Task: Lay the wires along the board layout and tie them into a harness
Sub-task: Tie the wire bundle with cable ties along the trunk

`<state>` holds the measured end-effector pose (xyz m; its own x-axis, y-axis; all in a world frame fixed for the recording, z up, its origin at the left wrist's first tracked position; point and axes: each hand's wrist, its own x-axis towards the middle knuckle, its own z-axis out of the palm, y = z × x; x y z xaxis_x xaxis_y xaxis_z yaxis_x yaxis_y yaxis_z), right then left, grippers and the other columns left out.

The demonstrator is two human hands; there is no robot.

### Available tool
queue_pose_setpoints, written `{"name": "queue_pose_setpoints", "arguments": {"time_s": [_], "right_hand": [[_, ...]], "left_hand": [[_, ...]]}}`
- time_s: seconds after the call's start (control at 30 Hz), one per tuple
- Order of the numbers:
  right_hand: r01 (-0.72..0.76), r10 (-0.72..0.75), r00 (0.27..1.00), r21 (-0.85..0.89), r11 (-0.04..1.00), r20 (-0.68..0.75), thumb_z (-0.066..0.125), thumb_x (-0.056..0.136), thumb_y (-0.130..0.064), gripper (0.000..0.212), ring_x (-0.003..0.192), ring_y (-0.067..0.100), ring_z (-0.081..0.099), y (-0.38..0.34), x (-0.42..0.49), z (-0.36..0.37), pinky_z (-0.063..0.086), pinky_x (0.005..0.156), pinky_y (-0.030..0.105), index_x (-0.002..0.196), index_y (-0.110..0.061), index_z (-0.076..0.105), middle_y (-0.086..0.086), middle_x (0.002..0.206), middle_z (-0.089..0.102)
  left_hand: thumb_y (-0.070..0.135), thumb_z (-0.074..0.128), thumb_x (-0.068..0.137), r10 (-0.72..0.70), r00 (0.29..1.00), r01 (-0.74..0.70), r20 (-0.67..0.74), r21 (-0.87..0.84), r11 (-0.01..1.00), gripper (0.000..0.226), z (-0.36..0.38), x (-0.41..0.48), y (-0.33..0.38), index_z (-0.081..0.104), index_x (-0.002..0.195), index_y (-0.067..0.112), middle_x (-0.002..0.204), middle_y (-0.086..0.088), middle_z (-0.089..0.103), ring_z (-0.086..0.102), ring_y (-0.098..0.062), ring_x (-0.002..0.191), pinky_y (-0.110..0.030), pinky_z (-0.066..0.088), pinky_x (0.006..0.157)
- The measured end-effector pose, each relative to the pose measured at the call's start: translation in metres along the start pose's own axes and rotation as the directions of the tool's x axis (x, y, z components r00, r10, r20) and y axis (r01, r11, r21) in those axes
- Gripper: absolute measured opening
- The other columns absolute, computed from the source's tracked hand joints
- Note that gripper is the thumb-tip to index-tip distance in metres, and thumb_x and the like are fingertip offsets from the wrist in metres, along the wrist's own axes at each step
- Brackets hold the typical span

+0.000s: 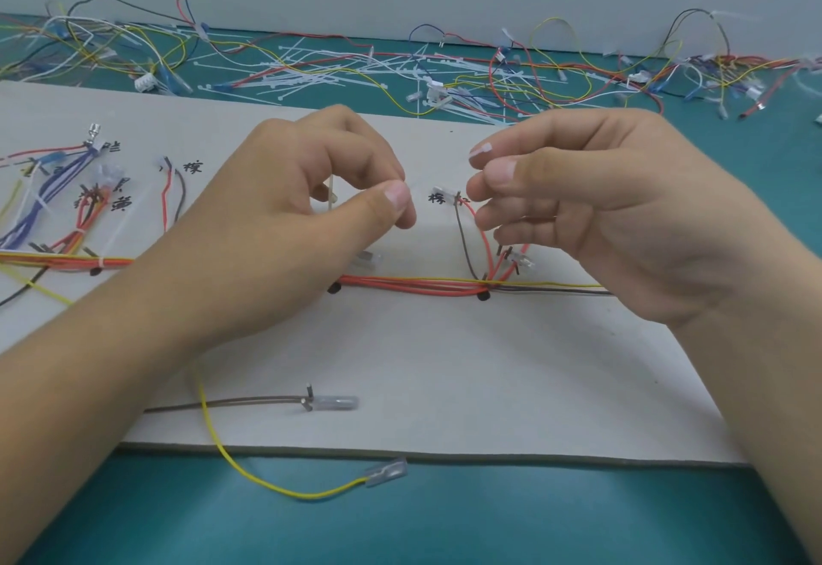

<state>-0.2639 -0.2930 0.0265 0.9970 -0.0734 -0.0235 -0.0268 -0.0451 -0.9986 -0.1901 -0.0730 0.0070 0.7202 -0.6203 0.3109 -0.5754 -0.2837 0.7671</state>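
Note:
A grey layout board (445, 364) with pegs and handwritten labels lies on the teal table. A bundle of red, yellow and brown wires (413, 286) runs across its middle. My left hand (289, 217) hovers above the bundle, thumb and fingers pinching one end of a thin white cable tie (331, 195). My right hand (600, 208) is held beside it, its thumb and forefinger pinching the tie's other end (481, 149). A brown wire (249, 402) with a clear terminal lies near the board's front. A yellow wire (276, 486) trails off the front edge.
Tied wire branches (66, 208) fan out at the board's left. Behind the board, loose white cable ties (311, 70) and many coloured wires (578, 75) with connectors litter the teal mat (445, 520) up to the grey wall.

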Motion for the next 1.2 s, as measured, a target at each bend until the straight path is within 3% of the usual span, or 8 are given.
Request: {"name": "queue_pose_setpoints", "arguments": {"time_s": [0.13, 0.4, 0.67, 0.83, 1.03, 1.2], "right_hand": [[0.002, -0.002, 1.0, 0.017, 1.0, -0.007, 0.075, 0.075, -0.018, 0.016, 0.067, 0.021, 0.072, 0.001, 0.0, 0.002, 0.057, 0.066, 0.028, 0.088, -0.01, 0.076, 0.008, 0.08, 0.076], [0.011, -0.011, 1.0, -0.008, 1.0, -0.014, 0.075, 0.072, -0.021, 0.019, 0.066, 0.021, 0.071, 0.002, 0.001, 0.0, 0.056, 0.065, 0.028, 0.088, -0.011, 0.076, 0.007, 0.079, 0.075], [0.03, -0.031, 0.999, -0.031, 0.999, -0.029, 0.072, 0.085, -0.012, 0.003, 0.064, 0.019, 0.07, 0.003, 0.001, 0.002, 0.056, 0.065, 0.028, 0.087, -0.012, 0.074, 0.005, 0.077, 0.074], [0.031, -0.032, 0.999, -0.03, 0.999, -0.028, 0.066, 0.093, -0.007, 0.009, 0.062, 0.017, 0.066, 0.003, 0.002, 0.006, 0.053, 0.063, 0.029, 0.087, -0.012, 0.071, 0.003, 0.078, 0.071], [0.062, -0.068, 0.991, -0.062, 0.996, -0.113, 0.063, 0.096, -0.007, 0.012, 0.063, 0.018, 0.068, -0.002, 0.003, 0.004, 0.055, 0.066, 0.033, 0.086, -0.01, 0.068, 0.006, 0.084, 0.074], [0.103, -0.129, 0.974, -0.142, 0.985, -0.189, 0.059, 0.097, -0.002, 0.014, 0.064, 0.023, 0.072, -0.011, 0.003, -0.008, 0.058, 0.066, 0.034, 0.086, -0.009, 0.064, 0.007, 0.076, 0.073]], "left_hand": [[0.032, 0.065, 0.088, -0.004, 1.0, 0.004, -0.012, 0.0, 1.0, 0.016, 0.0, 0.0, 0.001, 0.075, 0.076, 0.032, 0.096, 0.016, 0.066, 0.061, -0.008, 0.095, -0.028, 0.039, 0.078], [0.033, 0.066, 0.087, 0.008, 1.0, -0.007, -0.013, 0.034, 0.999, 0.015, 0.001, -0.001, 0.002, 0.076, 0.075, 0.033, 0.095, 0.018, 0.064, 0.062, -0.004, 0.093, -0.027, 0.038, 0.077], [0.036, 0.068, 0.086, 0.004, 1.0, -0.004, -0.001, 0.073, 0.997, 0.014, 0.003, -0.004, 0.003, 0.078, 0.077, 0.03, 0.099, 0.017, 0.064, 0.062, -0.005, 0.099, -0.022, 0.038, 0.08], [0.036, 0.068, 0.085, -0.003, 1.0, 0.001, 0.021, 0.092, 0.996, 0.012, 0.007, -0.004, 0.005, 0.077, 0.078, 0.031, 0.099, 0.015, 0.063, 0.061, -0.007, 0.101, -0.019, 0.037, 0.083], [0.043, 0.058, 0.088, -0.014, 1.0, 0.008, 0.022, 0.261, 0.965, 0.019, 0.016, -0.006, 0.008, 0.076, 0.087, 0.035, 0.107, 0.021, 0.059, 0.049, -0.012, 0.109, -0.03, 0.039, 0.093], [0.045, 0.058, 0.086, 0.014, 0.989, -0.064, 0.145, 0.348, 0.935, 0.023, 0.021, -0.007, 0.013, 0.079, 0.089, 0.035, 0.112, 0.018, 0.06, 0.047, -0.015, 0.103, -0.048, 0.042, 0.094]]}}
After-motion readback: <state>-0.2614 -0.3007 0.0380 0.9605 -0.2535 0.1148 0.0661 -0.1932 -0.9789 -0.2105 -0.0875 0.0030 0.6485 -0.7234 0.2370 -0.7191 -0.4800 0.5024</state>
